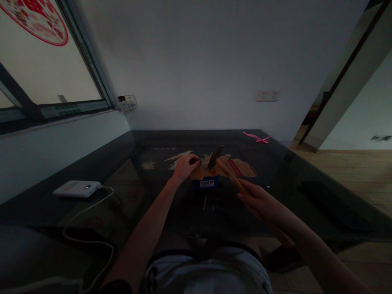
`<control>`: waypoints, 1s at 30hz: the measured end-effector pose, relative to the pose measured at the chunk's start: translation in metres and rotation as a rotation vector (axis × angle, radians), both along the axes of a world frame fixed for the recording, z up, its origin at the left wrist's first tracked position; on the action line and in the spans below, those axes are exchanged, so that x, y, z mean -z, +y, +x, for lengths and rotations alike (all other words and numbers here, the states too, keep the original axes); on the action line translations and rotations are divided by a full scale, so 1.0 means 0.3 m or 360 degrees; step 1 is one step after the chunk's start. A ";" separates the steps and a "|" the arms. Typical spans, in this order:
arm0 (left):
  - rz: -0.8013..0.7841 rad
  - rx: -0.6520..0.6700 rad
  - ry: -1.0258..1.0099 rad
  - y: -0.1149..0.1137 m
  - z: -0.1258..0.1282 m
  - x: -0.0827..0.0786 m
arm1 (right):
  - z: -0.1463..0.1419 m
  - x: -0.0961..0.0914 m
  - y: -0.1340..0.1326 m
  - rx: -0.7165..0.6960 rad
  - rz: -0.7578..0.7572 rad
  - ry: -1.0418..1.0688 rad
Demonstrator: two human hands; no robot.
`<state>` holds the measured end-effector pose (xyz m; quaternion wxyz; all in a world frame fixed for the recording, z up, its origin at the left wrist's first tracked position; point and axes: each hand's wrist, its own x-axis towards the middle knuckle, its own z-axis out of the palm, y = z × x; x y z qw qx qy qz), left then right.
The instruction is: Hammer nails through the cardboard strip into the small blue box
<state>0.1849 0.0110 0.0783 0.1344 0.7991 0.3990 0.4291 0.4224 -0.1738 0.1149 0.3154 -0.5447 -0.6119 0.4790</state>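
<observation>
Clasped in my right hand [256, 200], head view: a brown wooden-handled hammer with a dark head [231, 174], at the top of a small blue white-labelled box [207, 183]. Left of the box, my left hand [185, 167] pinches; on what, I cannot tell.

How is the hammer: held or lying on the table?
Held: the right hand grips the hammer by its handle. Whether its head touches anything, I cannot tell.

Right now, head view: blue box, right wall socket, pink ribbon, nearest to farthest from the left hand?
1. Blue box: just right of the left hand.
2. Pink ribbon: farther, back right.
3. Right wall socket: beyond, higher up.
</observation>
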 end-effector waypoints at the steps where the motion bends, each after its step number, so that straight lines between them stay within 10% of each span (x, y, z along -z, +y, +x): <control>1: 0.0008 -0.0005 0.0004 -0.002 0.000 -0.002 | 0.002 0.004 0.000 -0.0009 -0.0002 -0.0001; 30: -0.0039 -0.0053 -0.0315 -0.018 0.012 -0.008 | -0.013 -0.004 -0.010 0.0066 -0.0045 0.0004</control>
